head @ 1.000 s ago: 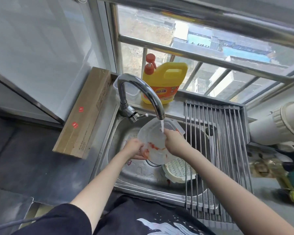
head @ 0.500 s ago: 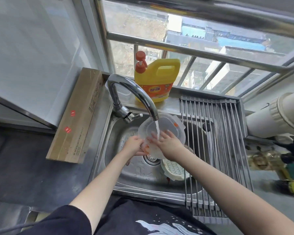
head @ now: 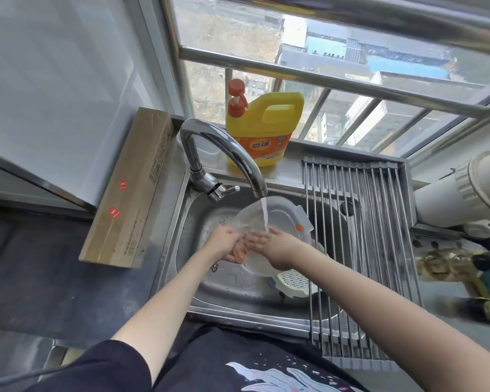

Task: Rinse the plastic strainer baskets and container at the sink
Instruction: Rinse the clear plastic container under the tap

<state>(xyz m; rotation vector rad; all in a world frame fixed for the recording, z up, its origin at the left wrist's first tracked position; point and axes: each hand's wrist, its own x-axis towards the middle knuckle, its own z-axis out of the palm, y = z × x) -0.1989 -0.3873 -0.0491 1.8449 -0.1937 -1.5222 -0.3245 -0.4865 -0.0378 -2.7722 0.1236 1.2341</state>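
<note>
While water runs from the curved faucet (head: 224, 154) in a thin stream, a clear plastic container (head: 280, 222) is held tilted over the steel sink (head: 187, 250), its open side toward the person. The left hand (head: 224, 244) grips the container's left rim, fingers curled round the edge where an orange smear shows. The right hand (head: 275, 244) lies inside the container with fingers straight and spread, flat against the wet plastic — the stream lands just above its fingertips. Another patch of orange residue sits on the container's right flange.

Below and to the right of the container, a white strainer basket (head: 293, 284) lies in the sink basin, partly tucked under the metal roll-up drying rack (head: 365, 222) that covers the sink's right side. Whether a second basket sits beneath the container I cannot tell.

Behind the faucet, on the ledge by the window, stands a yellow detergent jug (head: 262, 131) with an orange pump. A long cardboard box (head: 130, 188) lies along the sink's left edge on the dark tabletop (head: 40, 264). To the far right — a thick white pipe (head: 464, 190) and some blurred clutter.
</note>
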